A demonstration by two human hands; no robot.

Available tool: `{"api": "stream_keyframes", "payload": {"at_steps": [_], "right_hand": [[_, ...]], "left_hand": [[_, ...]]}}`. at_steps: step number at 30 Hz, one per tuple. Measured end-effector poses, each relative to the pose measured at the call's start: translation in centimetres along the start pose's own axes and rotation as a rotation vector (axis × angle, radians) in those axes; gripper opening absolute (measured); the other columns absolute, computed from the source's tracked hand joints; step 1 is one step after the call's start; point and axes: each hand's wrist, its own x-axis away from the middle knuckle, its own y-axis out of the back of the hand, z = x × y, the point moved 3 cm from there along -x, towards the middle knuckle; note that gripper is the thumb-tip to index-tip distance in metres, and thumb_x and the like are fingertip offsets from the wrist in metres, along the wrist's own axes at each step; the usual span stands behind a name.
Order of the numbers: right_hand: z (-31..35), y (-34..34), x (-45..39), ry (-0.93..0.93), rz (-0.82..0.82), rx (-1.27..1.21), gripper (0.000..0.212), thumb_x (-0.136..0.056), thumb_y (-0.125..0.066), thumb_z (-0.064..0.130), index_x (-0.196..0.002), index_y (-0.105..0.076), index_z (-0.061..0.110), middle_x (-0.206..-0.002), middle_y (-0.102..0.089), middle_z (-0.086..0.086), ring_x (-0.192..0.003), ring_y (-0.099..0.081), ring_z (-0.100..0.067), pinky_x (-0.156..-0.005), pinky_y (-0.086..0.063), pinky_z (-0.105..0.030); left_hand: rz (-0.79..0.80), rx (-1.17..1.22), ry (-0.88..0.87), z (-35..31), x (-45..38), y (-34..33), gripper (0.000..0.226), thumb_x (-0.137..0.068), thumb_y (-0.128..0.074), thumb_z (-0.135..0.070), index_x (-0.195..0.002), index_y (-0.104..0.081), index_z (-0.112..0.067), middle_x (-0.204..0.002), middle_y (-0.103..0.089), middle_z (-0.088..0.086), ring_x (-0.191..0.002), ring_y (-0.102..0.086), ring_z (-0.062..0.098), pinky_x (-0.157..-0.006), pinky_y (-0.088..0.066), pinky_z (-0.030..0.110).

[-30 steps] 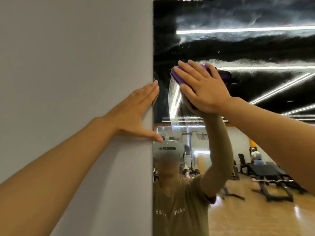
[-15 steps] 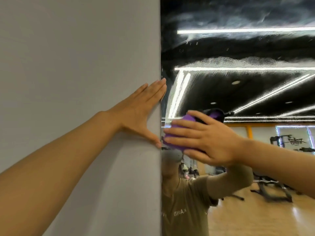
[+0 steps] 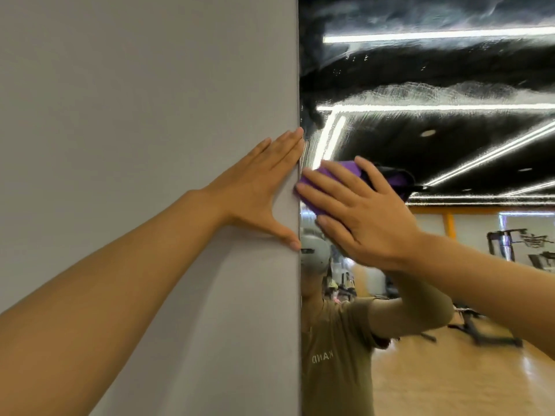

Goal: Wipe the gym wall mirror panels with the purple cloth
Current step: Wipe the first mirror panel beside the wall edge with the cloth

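At mirror's left edge, right hand (image 3: 365,217) presses folded purple cloth (image 3: 327,183) flat-fingered on the streaky glass wall mirror panel (image 3: 435,85), left hand (image 3: 258,193) splayed on grey wall (image 3: 135,115); mid-wipe, next pass likely needs haze above cleared.

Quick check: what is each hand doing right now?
Left hand: open, flat on the wall.
Right hand: open, fingers straight, pressing the cloth against the mirror.
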Motion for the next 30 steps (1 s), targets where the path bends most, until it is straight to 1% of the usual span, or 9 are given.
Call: {"api": "stream_keyframes", "payload": {"at_steps": [4, 7, 12, 14, 16, 18, 19, 24, 30], "right_hand": [[3.3, -0.8, 5.6, 0.155, 0.071, 0.012, 0.053, -0.109, -0.021, 0.046, -0.16, -0.024, 0.031, -0.167, -0.019, 0.005, -0.156, -0.01, -0.02, -0.126, -0.003, -0.052], [4.0, -0.9, 7.8, 0.263, 0.118, 0.036, 0.054, -0.109, -0.021, 0.045, -0.161, -0.022, 0.031, -0.167, -0.019, 0.006, -0.156, -0.01, -0.02, -0.125, -0.003, -0.052], [1.6, -0.4, 6.1, 0.395, 0.155, 0.028, 0.052, -0.107, -0.027, 0.044, -0.158, -0.03, 0.032, -0.164, -0.025, 0.007, -0.155, -0.014, -0.017, -0.126, 0.001, -0.048], [0.3, -0.1, 4.8, 0.284, 0.111, 0.018, 0.052, -0.107, -0.026, 0.044, -0.157, -0.03, 0.03, -0.164, -0.026, 0.005, -0.155, -0.017, -0.018, -0.126, -0.003, -0.05], [0.1, 0.0, 4.2, 0.086, 0.046, 0.005, 0.053, -0.107, -0.025, 0.044, -0.158, -0.028, 0.028, -0.165, -0.025, 0.003, -0.155, -0.017, -0.02, -0.125, -0.008, -0.053], [1.9, -0.3, 5.0, -0.069, -0.016, 0.005, 0.055, -0.107, -0.025, 0.044, -0.159, -0.027, 0.026, -0.166, -0.025, 0.0, -0.155, -0.017, -0.023, -0.124, -0.011, -0.055], [3.3, -0.6, 5.8, -0.09, -0.025, 0.01, 0.055, -0.108, -0.023, 0.045, -0.16, -0.025, 0.026, -0.166, -0.023, -0.001, -0.155, -0.016, -0.024, -0.124, -0.011, -0.056], [8.4, -1.6, 12.8, 0.183, 0.094, 0.035, 0.055, -0.109, -0.022, 0.046, -0.161, -0.022, 0.029, -0.168, -0.019, 0.002, -0.156, -0.014, -0.023, -0.124, -0.009, -0.055], [7.3, -1.5, 14.5, 0.422, 0.192, 0.035, 0.055, -0.109, -0.022, 0.046, -0.161, -0.022, 0.031, -0.168, -0.017, 0.006, -0.156, -0.01, -0.02, -0.125, -0.001, -0.051]], "left_hand": [[-0.025, -0.05, -0.092, -0.4, 0.3, 0.0, 0.137, -0.061, -0.042, -0.096, -0.161, 0.007, -0.016, -0.168, 0.016, 0.002, -0.153, 0.021, 0.013, -0.123, 0.014, 0.031], [-0.029, -0.078, -0.152, -0.9, 0.7, 0.0, 0.127, -0.068, -0.042, -0.094, -0.162, -0.004, -0.018, -0.17, 0.007, 0.001, -0.155, 0.014, 0.014, -0.123, 0.013, 0.029], [-0.048, -0.051, -0.087, -1.6, 1.3, 0.1, 0.1, -0.085, -0.021, -0.083, -0.161, -0.004, -0.021, -0.169, 0.006, -0.003, -0.155, 0.011, 0.011, -0.126, 0.006, 0.031], [-0.063, -0.041, -0.045, -2.1, 1.2, -0.1, 0.09, -0.089, -0.012, -0.075, -0.16, -0.004, -0.021, -0.168, 0.006, -0.003, -0.154, 0.009, 0.011, -0.124, 0.008, 0.026], [-0.088, -0.033, -0.008, -2.6, 1.1, -0.4, 0.085, -0.091, -0.007, -0.07, -0.16, -0.004, -0.02, -0.169, 0.004, -0.002, -0.154, 0.008, 0.011, -0.122, 0.01, 0.023], [-0.117, -0.021, 0.016, -3.0, 1.1, -0.9, 0.084, -0.092, -0.006, -0.068, -0.16, -0.005, -0.018, -0.169, 0.002, 0.0, -0.154, 0.008, 0.012, -0.121, 0.011, 0.022], [-0.127, -0.016, 0.022, -3.2, 1.1, -1.1, 0.084, -0.093, -0.006, -0.067, -0.16, -0.004, -0.017, -0.169, 0.003, 0.001, -0.153, 0.009, 0.011, -0.121, 0.012, 0.022], [-0.143, 0.0, 0.064, -3.7, 1.5, -2.3, 0.081, -0.096, -0.01, -0.064, -0.159, 0.005, -0.016, -0.169, 0.009, 0.004, -0.151, 0.015, 0.01, -0.118, 0.019, 0.019], [-0.219, -0.012, 0.111, -4.6, 1.3, -3.2, 0.078, -0.101, -0.019, -0.056, -0.16, -0.001, -0.009, -0.169, 0.004, 0.008, -0.151, 0.013, 0.012, -0.12, 0.017, 0.021]]}}
